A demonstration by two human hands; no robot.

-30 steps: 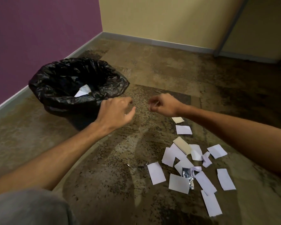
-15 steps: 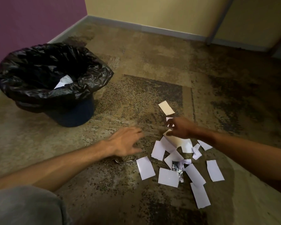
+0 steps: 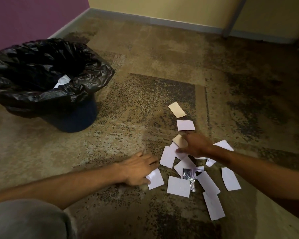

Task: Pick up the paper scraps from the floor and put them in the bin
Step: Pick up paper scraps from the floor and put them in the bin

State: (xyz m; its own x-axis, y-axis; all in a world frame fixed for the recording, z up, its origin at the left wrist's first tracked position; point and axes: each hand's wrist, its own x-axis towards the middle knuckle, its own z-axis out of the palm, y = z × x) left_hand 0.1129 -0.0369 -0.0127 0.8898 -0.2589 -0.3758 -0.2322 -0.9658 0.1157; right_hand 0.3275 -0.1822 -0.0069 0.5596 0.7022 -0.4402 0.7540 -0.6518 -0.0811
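Head view: mottled brown carpet (image 3: 145, 49), purple and yellow walls. Bin (image 3: 47, 80) with black liner at left. Paper scraps (image 3: 179, 186) scattered right of centre. Left hand (image 3: 138, 168) flat, fingers on white scrap. Right hand (image 3: 195, 145) spread, pressing scraps; nothing gripped.

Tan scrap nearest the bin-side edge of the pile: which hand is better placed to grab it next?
Right. The right hand is spread over the pile with its fingers already on the tan scrap. The left hand lies lower, its fingers on a white scrap, farther from the tan one.
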